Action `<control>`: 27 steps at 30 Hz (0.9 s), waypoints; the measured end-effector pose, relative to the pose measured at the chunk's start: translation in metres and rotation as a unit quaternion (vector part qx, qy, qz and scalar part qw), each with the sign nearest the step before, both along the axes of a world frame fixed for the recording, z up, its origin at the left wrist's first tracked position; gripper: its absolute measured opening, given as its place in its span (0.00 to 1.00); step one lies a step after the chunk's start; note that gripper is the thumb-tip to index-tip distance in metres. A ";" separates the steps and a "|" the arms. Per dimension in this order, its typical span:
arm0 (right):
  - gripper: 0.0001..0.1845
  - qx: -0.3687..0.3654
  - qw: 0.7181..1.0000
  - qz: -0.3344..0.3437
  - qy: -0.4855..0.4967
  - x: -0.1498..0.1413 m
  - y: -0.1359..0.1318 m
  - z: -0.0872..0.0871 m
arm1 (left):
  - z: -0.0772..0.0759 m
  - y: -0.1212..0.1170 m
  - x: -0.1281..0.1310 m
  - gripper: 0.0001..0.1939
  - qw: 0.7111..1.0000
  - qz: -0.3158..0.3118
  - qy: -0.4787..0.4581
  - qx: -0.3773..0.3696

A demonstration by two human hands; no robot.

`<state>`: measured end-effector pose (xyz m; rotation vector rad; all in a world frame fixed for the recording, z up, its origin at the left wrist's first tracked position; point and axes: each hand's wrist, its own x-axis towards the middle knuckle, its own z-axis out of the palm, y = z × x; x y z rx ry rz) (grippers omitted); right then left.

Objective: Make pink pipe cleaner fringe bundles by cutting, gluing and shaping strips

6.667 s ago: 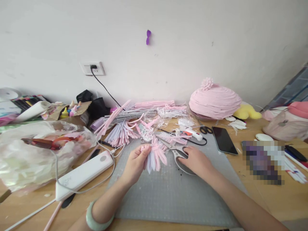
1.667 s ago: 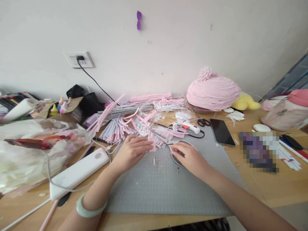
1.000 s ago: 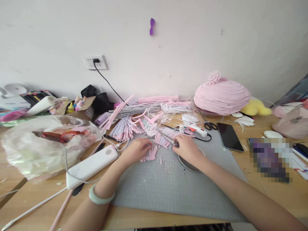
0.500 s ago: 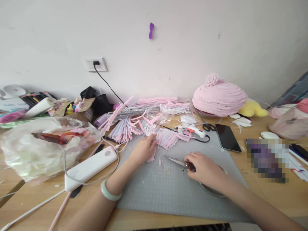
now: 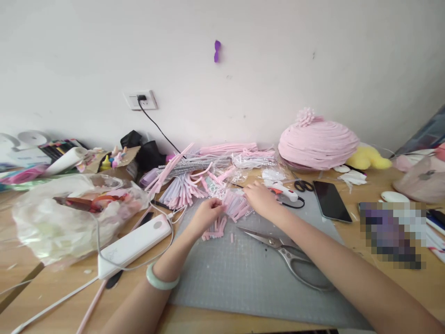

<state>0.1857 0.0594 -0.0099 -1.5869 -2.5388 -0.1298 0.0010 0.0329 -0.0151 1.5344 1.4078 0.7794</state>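
From the head view, the work looks partly done. A fan of short pink and lilac pieces lies toward the far edge of the cutting mat, between the two hands. Near its left side sit a small bunch of pink pieces and one loose stub, while longer pink stems lie farther back, apparently uncut. The large scissors lie on the mat, in neither hand.

The left hand curls its fingers at the fan's left edge; the right hand reaches its right edge. I cannot tell whether either set is clamped on it.

On the left of the desk, a cardboard box holds little bottles, one yellow. An orange-handled tool lies with a translucent plastic bag, inside or on top, I can't say; the pale contents are unclear.
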 end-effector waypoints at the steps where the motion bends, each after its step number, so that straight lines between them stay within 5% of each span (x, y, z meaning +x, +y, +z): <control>1: 0.12 -0.005 1.000 0.000 0.001 -0.002 0.001 -0.001 | -0.001 -0.001 -0.001 0.08 1.000 0.002 -0.018 -0.007; 11: 0.12 -0.018 0.992 0.013 0.127 0.007 -0.018 -0.005 | -0.009 0.002 -0.004 0.09 0.986 0.036 -0.160 -0.039; 16: 0.17 0.124 0.939 -0.029 0.318 0.011 -0.038 -0.002 | -0.005 -0.007 0.003 0.10 0.972 0.079 -0.212 0.063; 22: 0.12 0.118 0.942 0.136 0.282 -0.012 -0.060 -0.004 | -0.001 -0.029 0.020 0.10 0.958 0.024 -0.280 0.054; 27: 0.12 0.126 0.945 0.143 0.267 -0.008 -0.060 -0.007 | -0.004 -0.032 0.023 0.10 0.942 0.032 -0.333 -0.031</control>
